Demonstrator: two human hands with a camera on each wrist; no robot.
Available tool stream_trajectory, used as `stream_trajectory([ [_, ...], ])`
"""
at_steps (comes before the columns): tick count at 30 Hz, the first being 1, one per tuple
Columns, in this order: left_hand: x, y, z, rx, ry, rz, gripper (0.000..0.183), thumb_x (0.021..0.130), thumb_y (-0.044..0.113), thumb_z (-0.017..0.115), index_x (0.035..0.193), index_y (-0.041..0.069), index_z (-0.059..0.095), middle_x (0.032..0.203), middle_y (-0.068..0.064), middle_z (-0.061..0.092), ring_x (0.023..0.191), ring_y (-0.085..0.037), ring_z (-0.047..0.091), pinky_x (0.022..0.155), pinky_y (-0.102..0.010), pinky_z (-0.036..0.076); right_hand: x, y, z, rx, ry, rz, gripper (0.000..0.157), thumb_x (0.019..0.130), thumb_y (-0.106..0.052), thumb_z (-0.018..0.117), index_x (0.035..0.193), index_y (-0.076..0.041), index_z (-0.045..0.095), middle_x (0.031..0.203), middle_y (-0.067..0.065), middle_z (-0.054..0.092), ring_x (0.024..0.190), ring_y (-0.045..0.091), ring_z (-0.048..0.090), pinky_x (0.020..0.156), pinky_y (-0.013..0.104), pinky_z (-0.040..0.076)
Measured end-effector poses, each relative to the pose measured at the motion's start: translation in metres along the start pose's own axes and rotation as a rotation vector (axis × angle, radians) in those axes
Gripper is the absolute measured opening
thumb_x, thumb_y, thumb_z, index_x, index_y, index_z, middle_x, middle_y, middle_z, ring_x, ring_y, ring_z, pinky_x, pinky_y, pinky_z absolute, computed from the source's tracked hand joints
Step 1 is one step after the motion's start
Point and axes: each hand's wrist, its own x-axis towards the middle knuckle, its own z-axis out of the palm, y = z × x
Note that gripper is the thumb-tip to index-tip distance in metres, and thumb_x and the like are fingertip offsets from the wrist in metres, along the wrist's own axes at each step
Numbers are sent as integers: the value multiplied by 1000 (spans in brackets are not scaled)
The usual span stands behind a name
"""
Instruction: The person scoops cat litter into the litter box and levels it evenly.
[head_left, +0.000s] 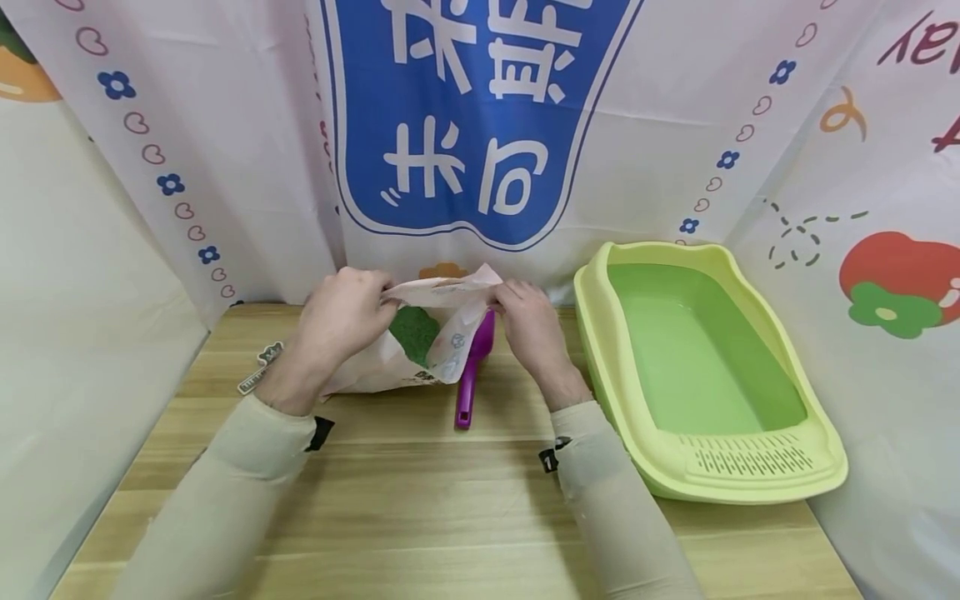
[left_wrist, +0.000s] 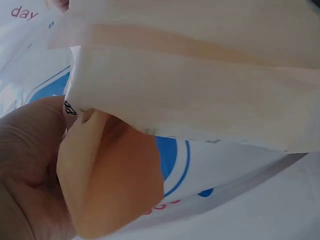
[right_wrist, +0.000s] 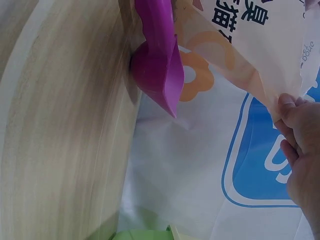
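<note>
A pale paper-like bag [head_left: 375, 375] with printed characters sits at the back of the table, its mouth spread open. Green granular litter [head_left: 414, 335] shows inside. My left hand [head_left: 341, 312] grips the left end of the bag's top edge; the left wrist view has this hand [left_wrist: 30, 170] beside a folded corner of the bag [left_wrist: 190, 95]. On the opposite end, my right hand [head_left: 531, 327] pinches the edge between thumb and fingers, plain in the right wrist view. Just right of the bag lies a purple scoop [head_left: 467, 387], handle toward me.
A light green litter tray [head_left: 828, 454] with raised sides and a slotted front stands on the right. Left of the bag, a small flat item with a cat-like top [head_left: 262, 367] lies partly behind my left wrist. A printed curtain [head_left: 637, 183] hangs behind the wooden table [head_left: 420, 517].
</note>
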Motion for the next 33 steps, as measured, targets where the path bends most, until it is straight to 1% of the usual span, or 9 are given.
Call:
stream_trajectory([
  [4,3,-6,9,-48,54,-4,15,99,21,68,89,12,74,75,-5,71,62,-23,61,56,-38,49,-1,0,0,7,19,-4,7,96,-14,75,103,-13,74,102,1,77,99,23,71,98,38,57],
  [7,5,-12,17,-77,85,-10,17,100,19,67,86,11,72,77,-7,74,67,-25,64,63,-42,54,-2,-1,1,11,24,-2,7,96,-13,76,103,-13,74,104,2,77,102,23,71,101,38,57],
  [14,9,-26,30,-153,115,-80,16,100,17,61,94,9,74,91,-14,78,79,-32,73,71,-50,60,-1,-2,1,28,24,-1,11,96,-11,75,107,-13,74,115,1,77,115,22,71,110,37,54],
  [18,10,-31,33,-171,127,-109,15,101,18,62,97,9,74,95,-15,79,82,-34,75,73,-52,61,-2,-5,-1,47,28,20,18,97,-8,73,115,-12,74,122,3,75,118,23,70,110,38,54],
  [21,10,-33,35,-176,128,-110,15,101,18,62,99,9,74,97,-16,79,83,-34,76,73,-51,61,-3,-7,-2,78,43,58,26,97,-6,73,123,-11,71,126,5,74,120,24,70,109,37,56],
  [24,9,-33,36,-179,120,-107,15,101,18,62,99,9,74,94,-16,79,80,-32,75,71,-50,62,-4,-9,-3,150,58,115,28,101,-2,66,128,-9,67,126,7,73,119,24,71,106,35,58],
  [28,8,-31,37,-180,118,-95,15,101,17,62,97,9,73,90,-14,78,76,-31,74,69,-47,62,-5,-13,-4,328,51,267,28,107,-6,55,133,-7,64,126,10,74,115,23,74,99,32,61],
  [30,7,-29,37,-178,130,-86,14,101,17,63,98,9,74,91,-13,79,76,-30,74,69,-48,62,-4,-16,-4,415,21,365,32,108,-15,58,139,-7,61,129,11,74,115,23,75,96,33,63],
  [33,6,-24,37,-160,164,-61,13,100,18,64,99,10,75,93,-11,80,79,-31,75,70,-49,61,-4,-20,-4,482,-59,490,50,105,-28,66,149,-8,53,133,13,73,114,25,76,93,34,64],
])
